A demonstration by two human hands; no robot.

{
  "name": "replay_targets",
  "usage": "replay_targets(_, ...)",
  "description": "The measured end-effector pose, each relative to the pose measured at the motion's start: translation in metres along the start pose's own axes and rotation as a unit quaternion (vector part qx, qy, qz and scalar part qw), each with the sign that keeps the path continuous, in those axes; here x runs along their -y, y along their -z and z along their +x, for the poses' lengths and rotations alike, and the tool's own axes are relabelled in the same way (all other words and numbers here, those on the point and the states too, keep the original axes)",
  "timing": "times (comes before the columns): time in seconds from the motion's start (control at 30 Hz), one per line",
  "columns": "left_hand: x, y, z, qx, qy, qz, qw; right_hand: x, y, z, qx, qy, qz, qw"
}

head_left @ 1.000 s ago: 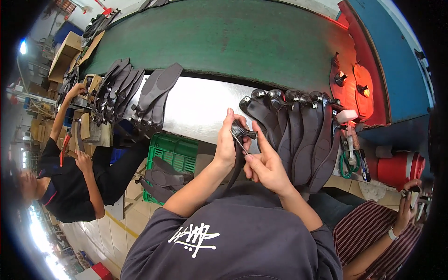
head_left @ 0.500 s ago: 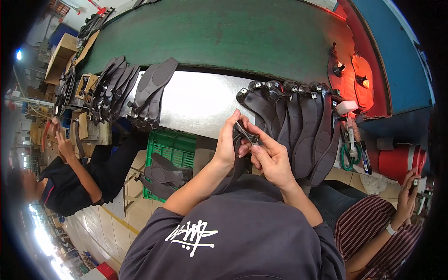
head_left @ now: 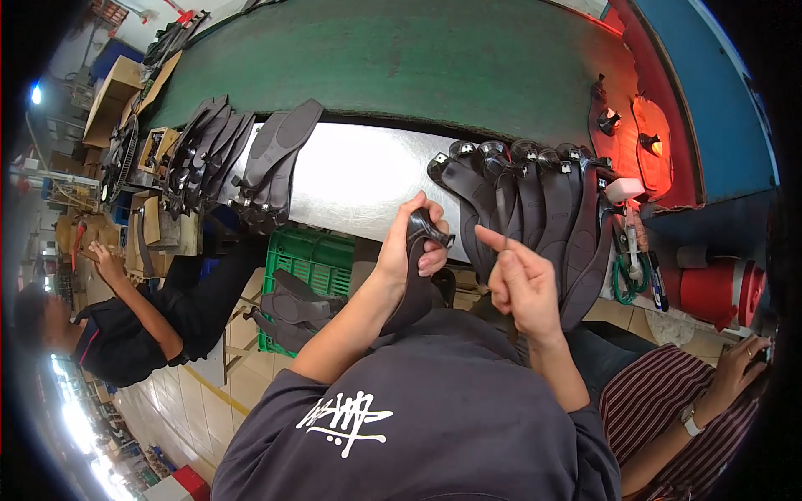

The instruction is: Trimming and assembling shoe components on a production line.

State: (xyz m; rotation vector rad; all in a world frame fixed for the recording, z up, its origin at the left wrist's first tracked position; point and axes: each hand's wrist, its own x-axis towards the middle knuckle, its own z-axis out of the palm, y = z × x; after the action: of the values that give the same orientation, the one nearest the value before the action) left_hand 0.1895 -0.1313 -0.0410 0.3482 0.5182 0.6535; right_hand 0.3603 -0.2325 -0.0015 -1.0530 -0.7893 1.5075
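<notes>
My left hand is wrapped round a dark sandal sole with a glossy black curved piece at its upper end. The glossy end sticks out between thumb and fingers, and the sole hangs down against my shirt. Apart from it, to the right, is my right hand, its index finger stretched out and the other fingers curled in. A thin greyish streak rises above that hand, too blurred to name, and what the curled fingers hold is hidden. Just beyond my right hand lies a row of similar dark soles, glossy ends pointing away.
A shiny metal ledge runs along the green conveyor belt. More soles lie at left, above a green crate. Under red light, two pieces stand at far right. Beside a red container sits a co-worker in stripes; another person works at left.
My hands have come apart: the right has moved right and down, away from the sole. The left keeps its hold, and the glossy end now shows. The left co-worker's hand has shifted.
</notes>
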Motion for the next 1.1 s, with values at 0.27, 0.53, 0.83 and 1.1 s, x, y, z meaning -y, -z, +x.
replay_targets(0.27, 0.012, -0.027, -0.007, -0.194, -0.164, 0.080, 0.964, -0.042, -0.025, 0.010, -0.044, 0.218, -0.394, 0.892)
replay_targets(0.53, 0.013, -0.017, -0.006, -0.061, -0.154, -0.057, 0.985, -0.032, -0.033, 0.016, 0.014, 0.268, -0.500, 0.823)
replay_targets(0.83, -0.008, -0.017, 0.004, 0.069, -0.044, -0.185, 0.979, -0.027, -0.023, 0.029, 0.092, 0.268, -0.344, 0.895)
replay_targets(1.1, -0.082, -0.050, -0.025, 0.193, -0.269, 0.024, 0.943, 0.037, -0.046, 0.035, 0.007, 0.341, -0.483, 0.807)
